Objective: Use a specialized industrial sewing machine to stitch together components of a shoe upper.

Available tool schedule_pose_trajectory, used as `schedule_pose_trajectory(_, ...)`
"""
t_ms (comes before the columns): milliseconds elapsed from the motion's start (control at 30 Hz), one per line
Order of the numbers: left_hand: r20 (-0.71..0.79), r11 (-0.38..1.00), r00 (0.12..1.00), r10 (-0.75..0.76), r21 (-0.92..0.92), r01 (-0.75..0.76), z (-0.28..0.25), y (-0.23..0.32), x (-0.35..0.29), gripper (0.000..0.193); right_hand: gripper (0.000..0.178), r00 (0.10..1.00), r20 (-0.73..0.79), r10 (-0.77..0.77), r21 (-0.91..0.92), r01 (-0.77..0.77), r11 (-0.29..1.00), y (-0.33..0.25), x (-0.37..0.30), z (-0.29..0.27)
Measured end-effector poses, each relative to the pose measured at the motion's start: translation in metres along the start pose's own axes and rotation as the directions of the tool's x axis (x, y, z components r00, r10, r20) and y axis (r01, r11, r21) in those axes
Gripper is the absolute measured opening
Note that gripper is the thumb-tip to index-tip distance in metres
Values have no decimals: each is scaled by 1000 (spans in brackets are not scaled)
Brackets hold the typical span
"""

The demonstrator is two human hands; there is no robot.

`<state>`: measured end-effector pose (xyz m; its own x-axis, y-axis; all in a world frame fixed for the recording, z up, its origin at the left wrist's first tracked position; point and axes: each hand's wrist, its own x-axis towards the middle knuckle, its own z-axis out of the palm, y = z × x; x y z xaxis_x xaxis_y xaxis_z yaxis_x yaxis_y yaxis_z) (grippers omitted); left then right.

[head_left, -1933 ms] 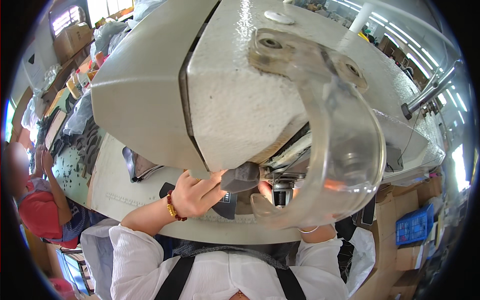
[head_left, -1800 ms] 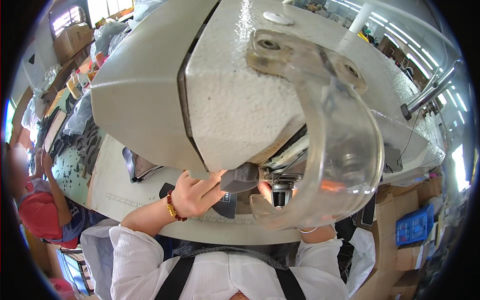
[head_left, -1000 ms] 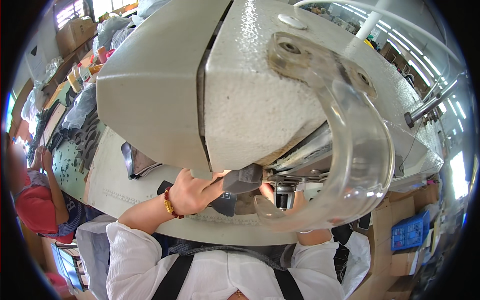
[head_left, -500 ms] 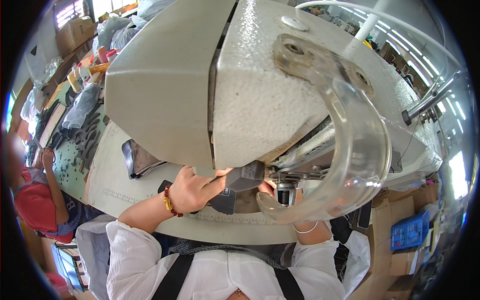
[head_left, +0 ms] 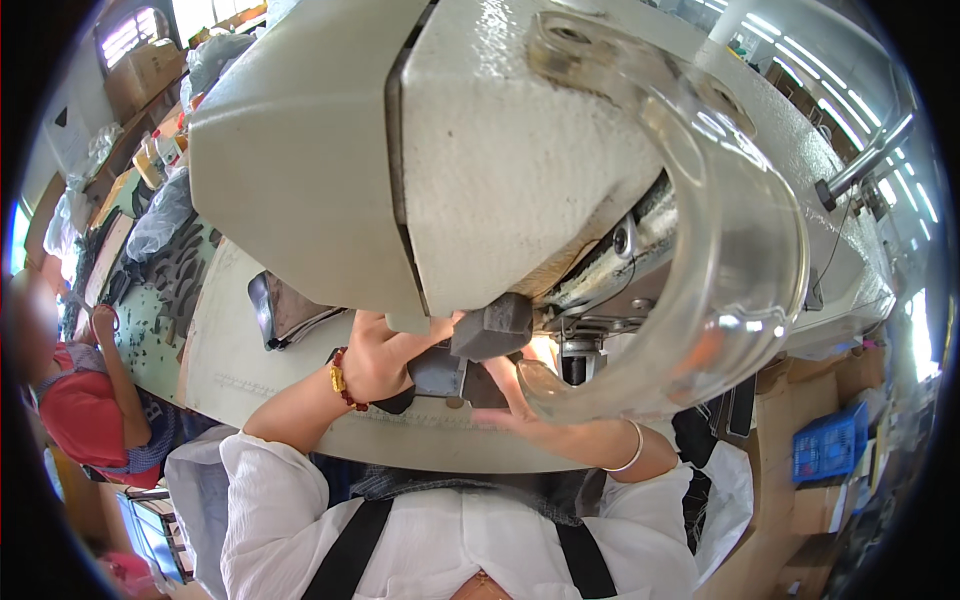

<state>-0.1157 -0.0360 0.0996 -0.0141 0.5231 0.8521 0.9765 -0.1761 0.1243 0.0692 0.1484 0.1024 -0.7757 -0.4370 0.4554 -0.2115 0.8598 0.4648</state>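
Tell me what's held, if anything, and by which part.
The left hand lies over the left end of a flat, dark-grey, cloth-like piece; the right hand is near its right end. Whether either grips it cannot be told.

The piece [head_left: 437, 372] between the fingers [head_left: 512, 388] is dark grey; the machine head [head_left: 510, 180] above them, cream. Left of the fingers, a bracelet [head_left: 338, 378] mixes dark red and gold (the tabletop [head_left: 420, 440] beneath is off-white).
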Motion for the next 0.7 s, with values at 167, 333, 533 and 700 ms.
schedule_pose_trajectory(167, -18, 992, 998, 53, -113, -55, -1, 1, 2, 28, 26, 990, -102, -98, -43, 94, 995, 4, 3, -29)
schedule_pose_trajectory(333, 15, 974, 980, 199, -117, -196, -4, -5, 5, 27, 23, 957, -235, -172, 27, 183, 983, 9, 9, -35)
schedule_pose_trajectory(533, 55, 952, 952, 300, -84, -295, -7, -7, 9, 28, 21, 957, -283, -55, 211, 118, 970, 4, 6, -32)
schedule_pose_trajectory(700, 33, 937, 937, 348, -11, -348, -3, -3, 10, 25, 21, 959, -282, 29, 337, 71, 939, 0, 5, -30)
